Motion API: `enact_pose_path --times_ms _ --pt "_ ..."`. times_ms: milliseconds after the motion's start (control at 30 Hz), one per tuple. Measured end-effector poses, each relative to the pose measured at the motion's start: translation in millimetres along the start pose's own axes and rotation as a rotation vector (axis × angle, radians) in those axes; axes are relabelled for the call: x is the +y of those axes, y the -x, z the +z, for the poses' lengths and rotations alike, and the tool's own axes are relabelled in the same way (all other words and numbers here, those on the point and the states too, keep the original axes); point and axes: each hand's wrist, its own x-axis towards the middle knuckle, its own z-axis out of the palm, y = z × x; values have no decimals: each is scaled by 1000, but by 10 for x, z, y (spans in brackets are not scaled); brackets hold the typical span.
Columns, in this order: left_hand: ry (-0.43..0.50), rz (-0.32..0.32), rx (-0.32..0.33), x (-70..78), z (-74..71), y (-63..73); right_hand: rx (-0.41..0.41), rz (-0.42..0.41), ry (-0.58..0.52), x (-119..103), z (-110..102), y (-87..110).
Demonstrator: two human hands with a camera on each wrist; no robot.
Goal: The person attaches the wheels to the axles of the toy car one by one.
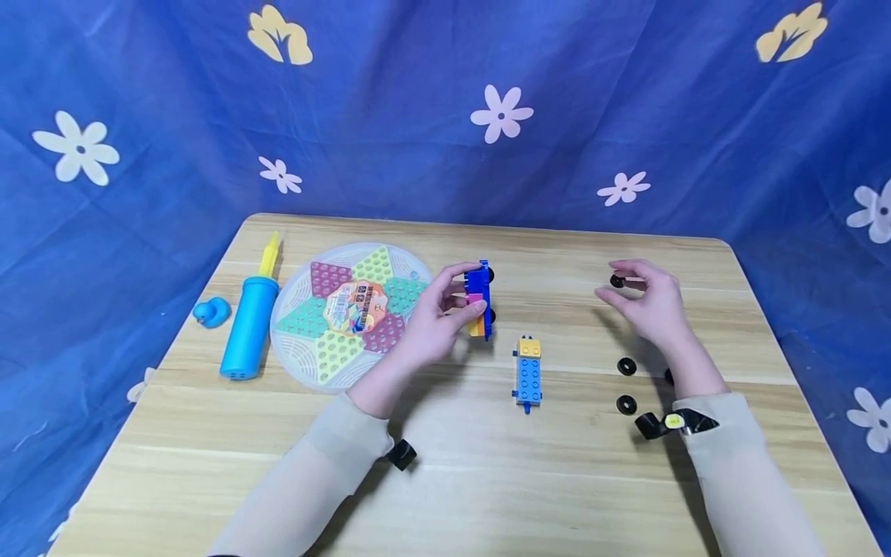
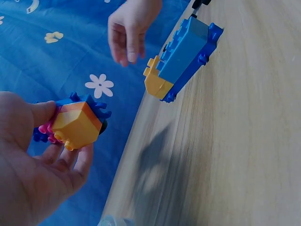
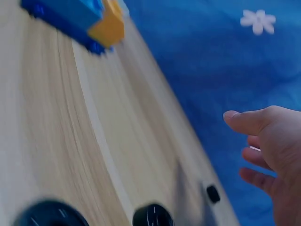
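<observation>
My left hand (image 1: 435, 325) grips a toy block car (image 1: 477, 300) between thumb and fingers, clear of the table. It has a blue base, with blue, pink and orange-yellow blocks; black wheels show along its right side in the head view. My right hand (image 1: 650, 302) hovers over the far right of the table, thumb and fingers spread apart. By its fingertips in the head view is a black wheel (image 1: 617, 281); the right wrist view shows this wheel (image 3: 213, 193) on the table, apart from the hand. A second block car (image 1: 529, 375), blue with a yellow front, stands wheelless between my hands.
More black wheels (image 1: 626, 367) lie near my right forearm, one partly hidden by it. On the left are a round Chinese checkers board (image 1: 292, 360), a blue pump (image 1: 249, 329) with a yellow nozzle, and a small blue rubber duck (image 1: 212, 312). A blue flowered cloth (image 1: 404, 116) hangs behind the table.
</observation>
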Motion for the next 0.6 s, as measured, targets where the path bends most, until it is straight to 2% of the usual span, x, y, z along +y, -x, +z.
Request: enact_pose_path --times_ms 367,467,600 --pt "-10 -18 -9 -2 -34 13 -126 187 220 424 -5 -85" --pt "-11 -15 -13 -4 -33 15 -134 196 259 494 27 -95" --pt "-22 -12 -10 2 -30 18 -137 169 264 548 75 -107"
